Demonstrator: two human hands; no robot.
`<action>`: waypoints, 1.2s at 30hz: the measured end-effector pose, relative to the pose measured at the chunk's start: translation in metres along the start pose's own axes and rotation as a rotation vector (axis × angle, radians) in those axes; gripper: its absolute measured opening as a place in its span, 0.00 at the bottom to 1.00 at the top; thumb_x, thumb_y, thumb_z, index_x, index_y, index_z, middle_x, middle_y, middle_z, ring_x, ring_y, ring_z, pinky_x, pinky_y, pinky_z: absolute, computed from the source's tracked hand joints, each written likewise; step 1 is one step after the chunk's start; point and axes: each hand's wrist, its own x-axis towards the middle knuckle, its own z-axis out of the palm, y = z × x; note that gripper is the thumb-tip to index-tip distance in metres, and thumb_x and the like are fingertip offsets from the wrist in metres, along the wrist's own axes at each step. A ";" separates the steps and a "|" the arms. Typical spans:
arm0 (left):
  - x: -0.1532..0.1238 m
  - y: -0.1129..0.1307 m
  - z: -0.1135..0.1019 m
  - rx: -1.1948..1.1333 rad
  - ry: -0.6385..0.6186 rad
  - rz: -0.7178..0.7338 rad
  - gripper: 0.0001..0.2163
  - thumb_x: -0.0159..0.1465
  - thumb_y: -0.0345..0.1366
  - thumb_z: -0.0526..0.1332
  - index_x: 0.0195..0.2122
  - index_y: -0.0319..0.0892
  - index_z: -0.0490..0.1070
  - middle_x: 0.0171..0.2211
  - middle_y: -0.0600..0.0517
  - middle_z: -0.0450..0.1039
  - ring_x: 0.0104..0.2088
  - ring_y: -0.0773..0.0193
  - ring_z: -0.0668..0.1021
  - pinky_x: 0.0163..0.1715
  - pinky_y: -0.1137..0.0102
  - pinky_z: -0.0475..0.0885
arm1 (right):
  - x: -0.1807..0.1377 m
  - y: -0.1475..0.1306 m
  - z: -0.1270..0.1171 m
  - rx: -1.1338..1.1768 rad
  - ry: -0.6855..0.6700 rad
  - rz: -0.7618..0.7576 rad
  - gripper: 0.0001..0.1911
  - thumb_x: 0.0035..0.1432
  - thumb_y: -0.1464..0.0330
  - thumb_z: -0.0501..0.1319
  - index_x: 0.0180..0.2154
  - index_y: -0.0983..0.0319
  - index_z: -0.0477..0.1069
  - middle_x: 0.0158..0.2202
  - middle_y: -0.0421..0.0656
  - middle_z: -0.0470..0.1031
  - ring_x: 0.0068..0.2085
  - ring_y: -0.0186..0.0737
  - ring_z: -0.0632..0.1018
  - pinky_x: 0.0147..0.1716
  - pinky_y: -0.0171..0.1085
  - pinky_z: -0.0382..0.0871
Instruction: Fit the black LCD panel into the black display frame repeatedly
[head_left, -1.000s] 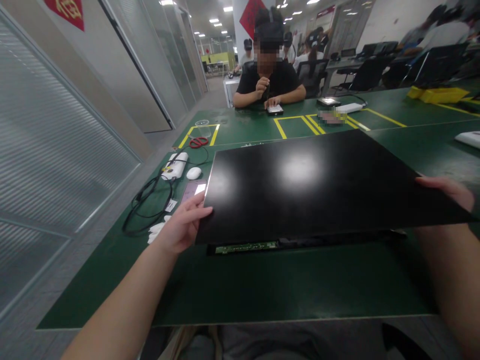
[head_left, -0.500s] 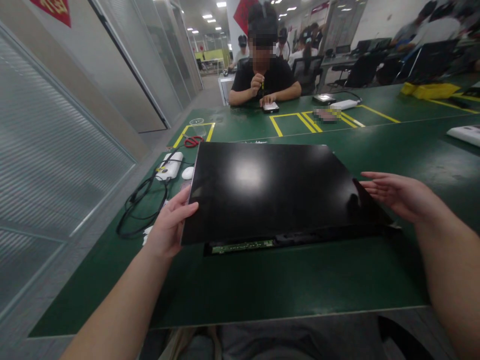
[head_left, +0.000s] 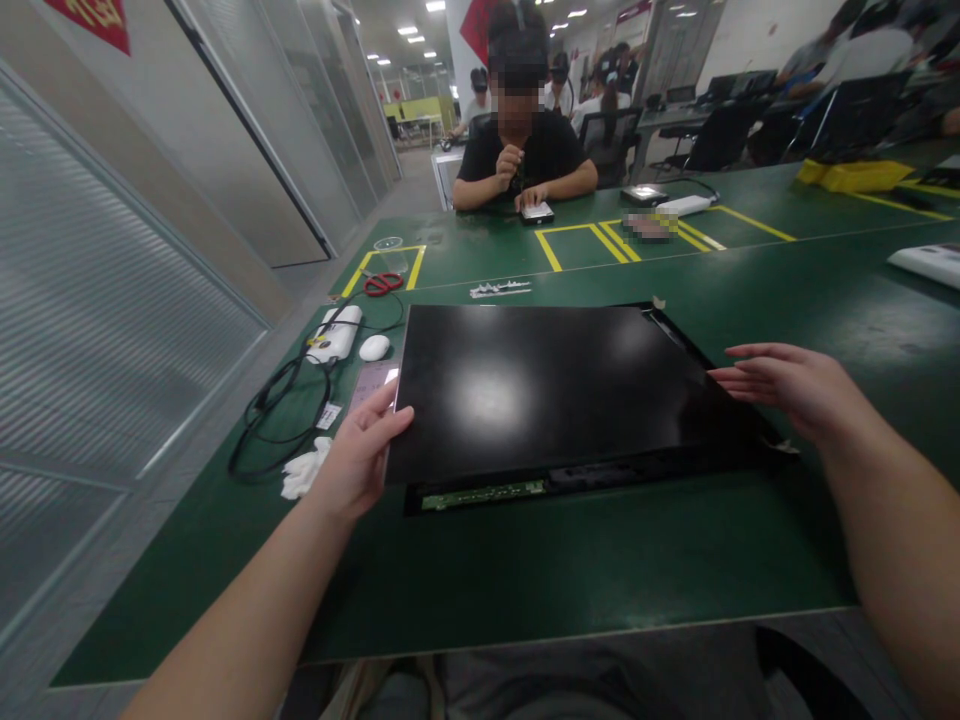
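A glossy black display panel [head_left: 540, 390] lies tilted in front of me, its left side raised. My left hand [head_left: 367, 445] grips its left edge, thumb on top and fingers underneath. Below the panel, a black backing frame [head_left: 630, 470] rests on the table, with a green circuit board strip [head_left: 480, 495] showing along its near edge. My right hand [head_left: 795, 390] is beside the right edge, fingers stretched out and palm facing the panel; whether the fingertips touch it I cannot tell.
On the left of the green table [head_left: 600, 570] are a white glove [head_left: 304, 470], black cables [head_left: 281, 400], a white power strip [head_left: 335, 335], a white mouse [head_left: 374, 348] and red-handled scissors [head_left: 384, 284]. White strips [head_left: 500, 289] lie beyond the panel. A person [head_left: 521, 150] sits opposite, handling a small drive [head_left: 537, 212].
The panel's left side has come down and shifted right with my left hand. The backing frame's far right corner and the white strips now show. My right hand stays almost in place.
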 end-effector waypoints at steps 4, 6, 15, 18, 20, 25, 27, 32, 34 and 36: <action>0.004 -0.005 -0.001 0.008 -0.007 -0.025 0.33 0.50 0.35 0.77 0.59 0.39 0.76 0.48 0.44 0.85 0.48 0.46 0.85 0.40 0.67 0.83 | -0.006 -0.004 0.003 -0.011 0.046 0.003 0.08 0.57 0.78 0.59 0.37 0.62 0.74 0.28 0.47 0.81 0.27 0.37 0.82 0.26 0.29 0.78; 0.006 -0.007 -0.003 0.027 -0.014 -0.047 0.33 0.51 0.35 0.77 0.60 0.40 0.75 0.49 0.44 0.84 0.45 0.49 0.86 0.34 0.71 0.81 | -0.007 -0.005 0.004 -0.016 0.053 -0.009 0.08 0.57 0.78 0.59 0.36 0.62 0.74 0.28 0.47 0.81 0.27 0.36 0.82 0.27 0.30 0.78; 0.010 -0.010 -0.007 0.052 -0.004 -0.088 0.34 0.53 0.34 0.74 0.63 0.41 0.73 0.49 0.46 0.84 0.37 0.57 0.86 0.28 0.75 0.78 | -0.009 -0.003 0.003 -0.048 0.069 -0.090 0.07 0.55 0.78 0.62 0.34 0.62 0.76 0.29 0.47 0.82 0.29 0.36 0.83 0.28 0.29 0.78; 0.011 -0.013 -0.005 0.054 0.000 -0.096 0.35 0.54 0.34 0.74 0.64 0.41 0.71 0.50 0.46 0.84 0.38 0.57 0.86 0.29 0.74 0.78 | -0.010 -0.004 0.003 -0.073 0.062 -0.105 0.08 0.54 0.77 0.62 0.35 0.62 0.77 0.29 0.47 0.82 0.30 0.36 0.83 0.28 0.29 0.78; 0.011 -0.015 -0.005 0.062 0.003 -0.094 0.35 0.55 0.34 0.74 0.65 0.41 0.71 0.50 0.46 0.84 0.38 0.57 0.86 0.28 0.74 0.78 | -0.011 -0.005 0.004 -0.093 0.063 -0.106 0.08 0.54 0.76 0.61 0.36 0.61 0.77 0.28 0.46 0.82 0.31 0.37 0.83 0.28 0.30 0.77; 0.014 -0.019 -0.006 0.073 0.039 -0.094 0.32 0.57 0.34 0.72 0.64 0.41 0.71 0.46 0.46 0.85 0.38 0.56 0.86 0.26 0.74 0.76 | -0.016 -0.005 0.006 -0.111 0.072 -0.126 0.08 0.51 0.74 0.62 0.35 0.61 0.77 0.26 0.45 0.81 0.30 0.37 0.82 0.27 0.30 0.76; 0.014 -0.020 -0.007 0.076 0.038 -0.103 0.32 0.57 0.34 0.72 0.65 0.41 0.71 0.46 0.46 0.85 0.39 0.55 0.86 0.27 0.73 0.77 | -0.017 -0.005 0.006 -0.131 0.072 -0.149 0.08 0.50 0.73 0.64 0.35 0.60 0.77 0.25 0.44 0.81 0.30 0.37 0.82 0.27 0.30 0.75; 0.014 -0.022 -0.006 0.075 0.038 -0.097 0.34 0.57 0.34 0.73 0.65 0.39 0.71 0.45 0.44 0.85 0.43 0.51 0.86 0.35 0.68 0.80 | -0.012 -0.001 0.005 -0.170 0.062 -0.201 0.12 0.46 0.71 0.66 0.37 0.60 0.79 0.27 0.44 0.82 0.30 0.38 0.82 0.27 0.33 0.75; 0.014 -0.023 -0.005 0.080 0.047 -0.090 0.33 0.56 0.34 0.73 0.64 0.39 0.72 0.46 0.44 0.85 0.43 0.51 0.85 0.37 0.67 0.80 | -0.010 0.001 0.005 -0.178 0.065 -0.217 0.15 0.46 0.70 0.66 0.40 0.60 0.79 0.29 0.44 0.82 0.32 0.40 0.82 0.27 0.34 0.76; 0.015 -0.024 -0.004 0.086 0.058 -0.086 0.31 0.56 0.34 0.73 0.62 0.40 0.73 0.46 0.45 0.85 0.44 0.51 0.86 0.37 0.68 0.80 | -0.008 0.003 0.004 -0.191 0.068 -0.210 0.17 0.47 0.70 0.66 0.42 0.60 0.79 0.32 0.45 0.83 0.34 0.39 0.82 0.29 0.33 0.76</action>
